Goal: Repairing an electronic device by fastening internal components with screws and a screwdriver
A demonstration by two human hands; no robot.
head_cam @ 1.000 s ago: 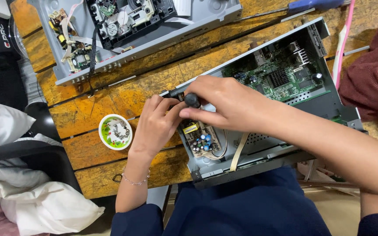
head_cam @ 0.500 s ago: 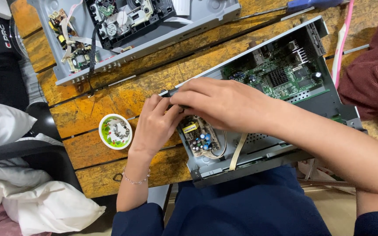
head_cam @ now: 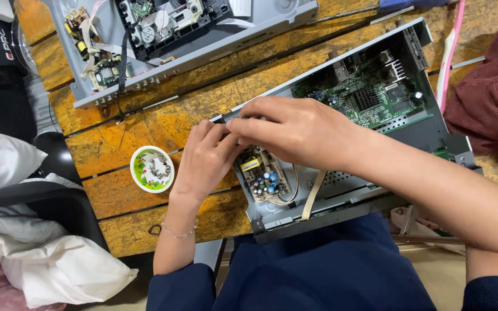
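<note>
Both hands, left hand (head_cam: 203, 164) and right hand (head_cam: 295, 129), now pinch tight at the open grey box (head_cam: 433, 129) edge; the dark knob seen before is hidden.

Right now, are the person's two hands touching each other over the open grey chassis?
Touching. The head view shows the right hand fingertips pressed against the left hand fingers at the open grey chassis edge.

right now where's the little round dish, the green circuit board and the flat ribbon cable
little round dish (head_cam: 152, 168), head view, on its green inside.
green circuit board (head_cam: 370, 98), head view, on the middle of the board.
flat ribbon cable (head_cam: 312, 196), head view, on the pale strip's midsection.
</note>
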